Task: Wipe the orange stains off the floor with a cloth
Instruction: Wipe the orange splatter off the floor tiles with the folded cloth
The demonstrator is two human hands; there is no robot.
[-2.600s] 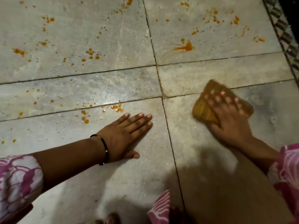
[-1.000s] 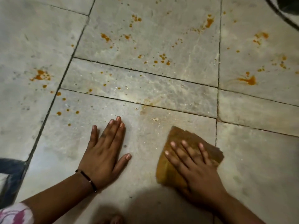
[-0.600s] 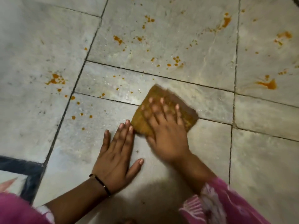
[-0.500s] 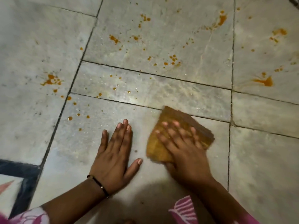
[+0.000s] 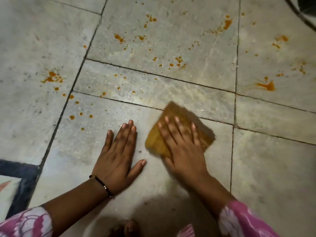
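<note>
A folded orange-brown cloth lies flat on the grey stone floor, just below a tile joint. My right hand presses on it with straight, spread fingers and covers its lower middle. My left hand rests flat on the floor beside the cloth, fingers straight, a dark bracelet at the wrist. Orange stains dot the tiles: small drops up and left of my left hand, a splash at the left, a cluster above the cloth and a larger smear at the upper right.
A dark-bordered patterned floor tile lies at the lower left. A dark curved object shows in the top right corner. My toes show at the bottom edge between pink patterned sleeves. The tile around my hands looks damp and smeared.
My right hand slid the cloth from the right tile to beside my left hand, pushed it up across the joint, then drew it back down and right. My left hand stayed flat.
</note>
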